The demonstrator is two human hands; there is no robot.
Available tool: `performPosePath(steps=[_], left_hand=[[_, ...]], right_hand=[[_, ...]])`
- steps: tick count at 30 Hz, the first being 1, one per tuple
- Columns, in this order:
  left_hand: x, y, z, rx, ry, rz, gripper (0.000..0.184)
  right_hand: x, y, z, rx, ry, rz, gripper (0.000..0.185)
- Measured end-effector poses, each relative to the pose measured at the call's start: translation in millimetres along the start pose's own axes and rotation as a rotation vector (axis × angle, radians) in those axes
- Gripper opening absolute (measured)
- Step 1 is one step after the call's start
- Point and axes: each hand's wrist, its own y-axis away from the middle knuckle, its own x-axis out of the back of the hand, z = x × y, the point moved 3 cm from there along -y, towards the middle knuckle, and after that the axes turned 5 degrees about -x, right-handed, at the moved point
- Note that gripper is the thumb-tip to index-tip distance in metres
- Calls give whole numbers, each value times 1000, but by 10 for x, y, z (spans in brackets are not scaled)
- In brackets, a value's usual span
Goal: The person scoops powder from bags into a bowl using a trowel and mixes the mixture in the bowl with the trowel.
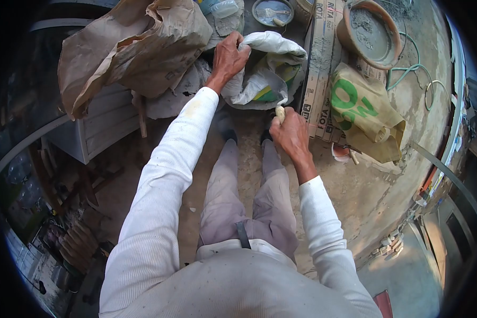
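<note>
A white woven sack (273,43) stands with its mouth rolled open just beyond my feet, with green and yellow print on its inner side. My left hand (229,61) is closed on the sack's left rim. In my right hand (292,135), at the near right side of the sack, is the pale handle of a trowel (280,112). Its curved metal neck points into the sack mouth, and the blade cannot be made out clearly. How full the sack is, I cannot tell.
A large crumpled brown paper bag (138,50) lies at the left. Long tile cartons (320,69) stand right of the sack. Beyond them are a tub of grey mix (373,37), a yellowish bag (363,108) and a green hose (416,66). A small basin (258,18) holds a brush.
</note>
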Motion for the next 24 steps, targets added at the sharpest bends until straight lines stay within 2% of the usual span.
performPosePath(steps=[3,5,8,11,15,18,24], left_hand=[[41,-39,-7,-35,-11,-40,27],[29,32,1,-41,-11,-64,27],[-30,97,-9,-45,30,-14,26],[-41,80,-23,-36,52,42,25],[-29,-9,-48,-5,73,54,25],[-16,2,-94,39,87,22,31],[2,582,141,173,-144,90,59]], right_hand=[[-205,-424,-342,150,253,37,27],[-424,-765,-461,325,504,135,18],[-295,-1003,-712,456,850,129,10],[-78,-913,-865,520,1102,-118,9],[21,-646,-556,504,1160,-185,8],[83,-579,-372,364,1110,-271,10],[163,-648,-608,573,783,3,10]])
